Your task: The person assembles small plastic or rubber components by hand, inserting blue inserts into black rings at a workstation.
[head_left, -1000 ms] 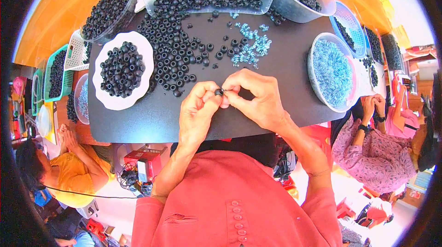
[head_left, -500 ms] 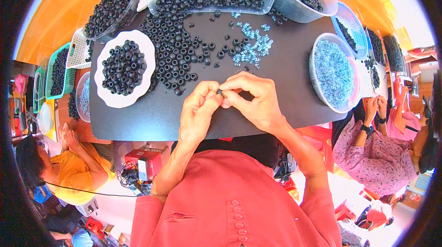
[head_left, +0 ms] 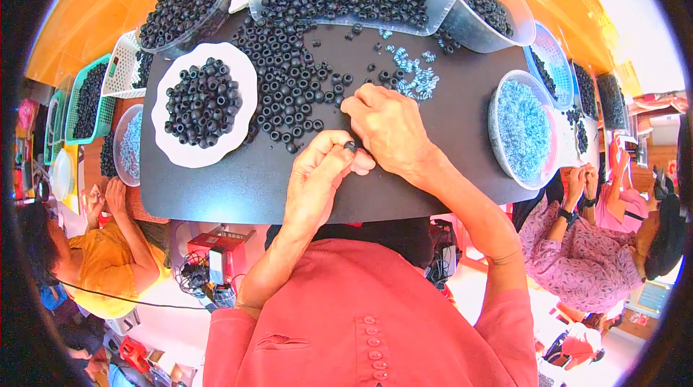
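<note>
My left hand pinches a small black ball-shaped piece with a hole between thumb and fingers, above the near part of the dark table. Just to the right and a little farther off is my right hand, back upward and fingers curled down; what they hold, if anything, is hidden. Close beyond its knuckles are small light-blue coil springs scattered on the table. To the left of the springs spreads a loose heap of black ball-shaped pieces.
A white scalloped plate of black pieces stands left on the dark table. A tub of blue springs is at right. Clear bins of black pieces line the far side. Other people sit at left and right.
My right hand has drawn away from the left, moving farther out and turning its back upward. The black piece stays in my left hand, now more exposed. The view has shifted slightly.
</note>
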`<state>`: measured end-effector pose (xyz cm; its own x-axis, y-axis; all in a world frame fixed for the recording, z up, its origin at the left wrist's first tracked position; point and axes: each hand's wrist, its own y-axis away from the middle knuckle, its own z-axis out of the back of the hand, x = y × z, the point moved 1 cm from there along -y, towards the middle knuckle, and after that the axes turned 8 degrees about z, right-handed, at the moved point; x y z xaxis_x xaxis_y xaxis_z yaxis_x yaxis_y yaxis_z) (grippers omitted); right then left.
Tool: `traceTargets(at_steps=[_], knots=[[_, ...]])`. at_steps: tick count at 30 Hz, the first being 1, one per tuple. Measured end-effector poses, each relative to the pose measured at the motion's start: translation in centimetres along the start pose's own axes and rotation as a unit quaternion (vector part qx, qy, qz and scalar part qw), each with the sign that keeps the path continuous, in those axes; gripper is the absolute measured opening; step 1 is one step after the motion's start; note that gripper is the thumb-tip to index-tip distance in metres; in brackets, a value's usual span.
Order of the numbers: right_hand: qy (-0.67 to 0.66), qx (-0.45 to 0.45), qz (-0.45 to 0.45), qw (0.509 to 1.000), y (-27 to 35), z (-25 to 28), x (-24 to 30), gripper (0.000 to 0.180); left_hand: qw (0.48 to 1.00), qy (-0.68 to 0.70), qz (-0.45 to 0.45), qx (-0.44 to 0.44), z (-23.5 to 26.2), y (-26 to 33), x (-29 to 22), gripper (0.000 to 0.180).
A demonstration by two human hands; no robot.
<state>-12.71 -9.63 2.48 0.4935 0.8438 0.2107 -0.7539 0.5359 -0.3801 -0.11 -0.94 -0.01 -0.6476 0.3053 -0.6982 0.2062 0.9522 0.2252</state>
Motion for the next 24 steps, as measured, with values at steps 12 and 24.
traceTargets(at_steps=[12,24], knots=[[-0.505,-0.17,-0.199,0.823,3.4,0.5,3.0,0.014,0.999,-0.017,-0.016,-0.043,-0.7,-0.2,0.1,0.016],[-0.622,-0.167,-0.247,0.724,4.2,1.4,2.3,0.015,0.994,-0.092,-0.026,-0.047,-0.6,-0.1,0.6,0.015]])
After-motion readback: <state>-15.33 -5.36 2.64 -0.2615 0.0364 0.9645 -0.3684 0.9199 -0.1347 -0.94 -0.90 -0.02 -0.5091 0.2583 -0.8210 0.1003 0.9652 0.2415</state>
